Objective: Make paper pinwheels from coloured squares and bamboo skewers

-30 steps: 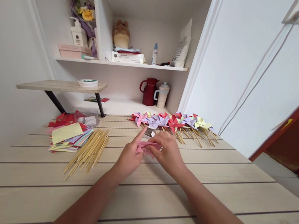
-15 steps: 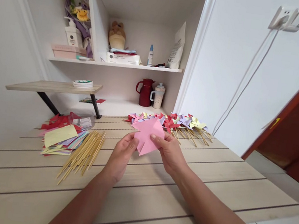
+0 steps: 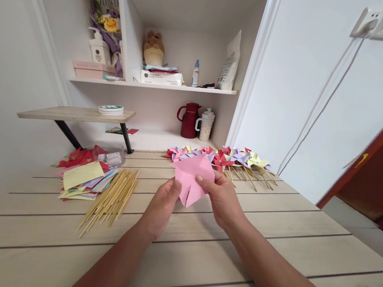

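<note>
A pink paper square (image 3: pixel 192 174) with a slit at its near corner is held up above the table between both hands. My left hand (image 3: pixel 163 206) pinches its left edge, thumb on top. My right hand (image 3: pixel 223 198) grips the right side, its thumb lying across the paper close to the slit. Behind the square lies a row of paper pinwheels (image 3: pixel 223 160) on sticks, in red, pink, purple and pale yellow. To the left are a bundle of thin wooden sticks (image 3: pixel 112 199) and a stack of coloured paper sheets (image 3: pixel 83 176).
On the plank-patterned table (image 3: pixel 196 263), a small raised wooden stand (image 3: pixel 74 114) with black legs is at the back left. A red jug (image 3: pixel 190 120) and a speckled cup (image 3: pixel 206 124) stand under the white shelf (image 3: pixel 185 88). A cord (image 3: pixel 318 118) hangs down the right wall.
The slit at the paper's near corner has spread a little wider as the paper tilts in my hands. The whole view has shifted slightly, moving the scene to the right.
</note>
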The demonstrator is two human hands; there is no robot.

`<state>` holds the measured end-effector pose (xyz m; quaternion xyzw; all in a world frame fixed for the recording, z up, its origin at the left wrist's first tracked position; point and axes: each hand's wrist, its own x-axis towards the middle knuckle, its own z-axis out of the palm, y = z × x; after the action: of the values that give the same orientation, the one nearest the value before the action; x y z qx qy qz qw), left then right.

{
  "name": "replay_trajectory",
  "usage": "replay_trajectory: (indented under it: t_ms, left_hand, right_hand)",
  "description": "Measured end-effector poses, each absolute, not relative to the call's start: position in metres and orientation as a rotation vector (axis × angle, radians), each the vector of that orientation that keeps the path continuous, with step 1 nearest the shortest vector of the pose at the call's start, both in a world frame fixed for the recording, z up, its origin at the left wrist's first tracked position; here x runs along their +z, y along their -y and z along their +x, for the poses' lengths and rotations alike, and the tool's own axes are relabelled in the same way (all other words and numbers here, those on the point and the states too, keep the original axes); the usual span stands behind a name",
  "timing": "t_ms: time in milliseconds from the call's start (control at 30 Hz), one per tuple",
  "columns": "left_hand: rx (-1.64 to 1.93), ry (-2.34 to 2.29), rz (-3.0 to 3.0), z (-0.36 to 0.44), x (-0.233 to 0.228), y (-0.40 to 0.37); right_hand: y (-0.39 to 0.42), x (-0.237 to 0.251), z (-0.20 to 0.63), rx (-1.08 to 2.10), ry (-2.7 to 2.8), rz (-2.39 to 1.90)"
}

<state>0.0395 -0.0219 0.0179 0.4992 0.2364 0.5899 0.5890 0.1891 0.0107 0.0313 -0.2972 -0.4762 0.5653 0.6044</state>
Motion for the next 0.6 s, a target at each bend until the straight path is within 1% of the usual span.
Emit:
replay_trajectory:
  t_ms: [200, 433, 600]
  left_hand:
    - [1.407, -0.533, 0.973, 0.0397, 0.0217, 0.0198]
    - [1.308, -0.672, 1.108, 0.0366, 0.0207, 0.0199]
    - [1.367, -0.728, 1.105, 0.0365, 0.0187, 0.0176]
  right_hand:
    - [-0.0089, 0.0312, 0.1883, 1.273, 1.153, -0.697]
    - [-0.0101, 0.0279, 0.1846, 1.239, 1.163, -0.733]
    - [-0.0100, 0.0272, 0.1842, 1.260, 1.166, -0.733]
